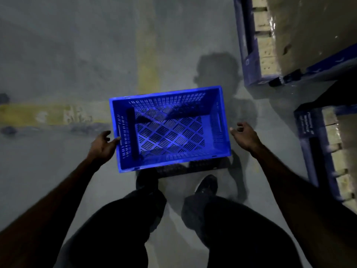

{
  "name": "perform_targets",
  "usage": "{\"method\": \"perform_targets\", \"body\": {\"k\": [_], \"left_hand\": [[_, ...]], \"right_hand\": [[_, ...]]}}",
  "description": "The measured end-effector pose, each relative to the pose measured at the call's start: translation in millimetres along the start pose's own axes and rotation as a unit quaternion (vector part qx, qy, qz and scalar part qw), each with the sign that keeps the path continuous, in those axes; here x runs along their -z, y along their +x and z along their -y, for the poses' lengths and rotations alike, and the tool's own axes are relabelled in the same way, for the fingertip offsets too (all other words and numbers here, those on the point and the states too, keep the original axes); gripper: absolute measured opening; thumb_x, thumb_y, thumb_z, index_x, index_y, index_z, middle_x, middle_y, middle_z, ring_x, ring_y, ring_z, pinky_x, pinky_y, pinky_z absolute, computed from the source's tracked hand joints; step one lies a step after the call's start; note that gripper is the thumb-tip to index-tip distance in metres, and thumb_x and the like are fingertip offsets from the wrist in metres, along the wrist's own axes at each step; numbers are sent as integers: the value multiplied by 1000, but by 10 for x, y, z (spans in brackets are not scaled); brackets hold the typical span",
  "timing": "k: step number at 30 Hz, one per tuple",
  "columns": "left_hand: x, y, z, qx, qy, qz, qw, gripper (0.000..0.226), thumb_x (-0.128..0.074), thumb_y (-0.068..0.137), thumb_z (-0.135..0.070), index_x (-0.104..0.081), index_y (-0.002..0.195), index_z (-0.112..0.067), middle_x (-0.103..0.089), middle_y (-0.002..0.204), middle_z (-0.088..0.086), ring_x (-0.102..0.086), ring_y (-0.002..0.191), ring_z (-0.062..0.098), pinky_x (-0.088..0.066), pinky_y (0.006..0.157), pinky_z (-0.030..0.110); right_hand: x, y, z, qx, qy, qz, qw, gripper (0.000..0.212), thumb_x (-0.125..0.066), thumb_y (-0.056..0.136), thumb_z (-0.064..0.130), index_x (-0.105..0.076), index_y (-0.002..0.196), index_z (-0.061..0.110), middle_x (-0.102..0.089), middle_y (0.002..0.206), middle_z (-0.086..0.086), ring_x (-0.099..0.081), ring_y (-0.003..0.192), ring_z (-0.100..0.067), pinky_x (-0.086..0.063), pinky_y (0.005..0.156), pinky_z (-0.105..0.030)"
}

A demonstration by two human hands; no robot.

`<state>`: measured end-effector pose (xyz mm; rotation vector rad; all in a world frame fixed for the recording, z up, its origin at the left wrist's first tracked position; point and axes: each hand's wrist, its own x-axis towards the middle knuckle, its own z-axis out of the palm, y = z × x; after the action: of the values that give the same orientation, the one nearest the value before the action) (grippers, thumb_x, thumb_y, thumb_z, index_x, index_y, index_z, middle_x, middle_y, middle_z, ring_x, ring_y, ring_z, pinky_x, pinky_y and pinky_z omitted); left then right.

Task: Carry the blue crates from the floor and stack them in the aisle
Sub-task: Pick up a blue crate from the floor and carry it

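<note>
A blue perforated plastic crate (170, 128) sits on the grey concrete floor just ahead of my feet, empty, its open top facing up. My left hand (103, 146) is at the crate's left wall, fingertips touching the rim near the handle slot, fingers spread. My right hand (244, 135) hovers a little to the right of the crate's right wall, fingers loosely curled and apart, holding nothing. Both arms reach down from the bottom corners of the view.
Two blue pallets (251, 55) (316, 147) carrying wrapped loads stand at the right, with a dark gap between them. Worn yellow floor lines (147, 55) cross behind and left of the crate. My dark shoes (205, 185) stand right behind the crate.
</note>
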<state>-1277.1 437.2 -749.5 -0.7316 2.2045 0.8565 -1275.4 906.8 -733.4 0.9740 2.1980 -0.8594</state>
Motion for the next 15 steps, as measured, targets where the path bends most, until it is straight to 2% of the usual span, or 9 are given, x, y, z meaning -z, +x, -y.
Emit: {"method": "perform_targets", "body": {"k": [4,6,8,11,13,15], "left_hand": [[-385,492,315,54,-82,-1,995,63,-73,89,-48,-47,138,-18,-70,121,19,-71,98,36,-58,87,52],[-531,699,444,70,-120,-18,990,71,-79,82,-49,-43,137,-22,-69,122,17,-71,98,36,-58,88,56],[-646,868,522,71,-138,-30,987,78,-81,76,-47,-44,140,-21,-68,125,13,-70,102,36,-57,92,56],[-678,832,428,65,-168,-44,983,54,-82,75,-33,-60,123,-19,-72,116,12,-72,93,33,-60,87,53],[-604,733,353,49,-205,-45,976,28,-75,86,-14,-64,111,-19,-72,112,16,-71,88,33,-60,84,50],[-447,629,269,22,-223,-40,974,22,-68,89,-5,-68,100,-24,-72,112,18,-71,92,37,-59,88,53]], "right_hand": [[-352,550,-126,-5,2,7,1000,59,-62,95,41,-47,143,11,-58,138,-13,-57,124,-33,-45,105,-43],[-512,731,-169,-13,14,21,1000,53,-65,93,39,-52,137,11,-62,132,-12,-60,119,-33,-48,102,-45],[-668,923,-241,-13,26,25,999,52,-70,84,43,-61,128,16,-68,123,-10,-66,110,-31,-53,97,-45],[-818,1189,-382,-14,68,9,998,58,-69,70,43,-64,122,19,-72,115,-8,-69,101,-30,-56,93,-46],[-778,1100,-315,-15,90,5,996,48,-69,76,33,-66,121,17,-72,114,-11,-69,100,-31,-56,92,-48],[-605,931,-247,-12,103,7,995,37,-68,82,23,-68,118,15,-73,112,-13,-69,100,-33,-57,91,-48]]}}
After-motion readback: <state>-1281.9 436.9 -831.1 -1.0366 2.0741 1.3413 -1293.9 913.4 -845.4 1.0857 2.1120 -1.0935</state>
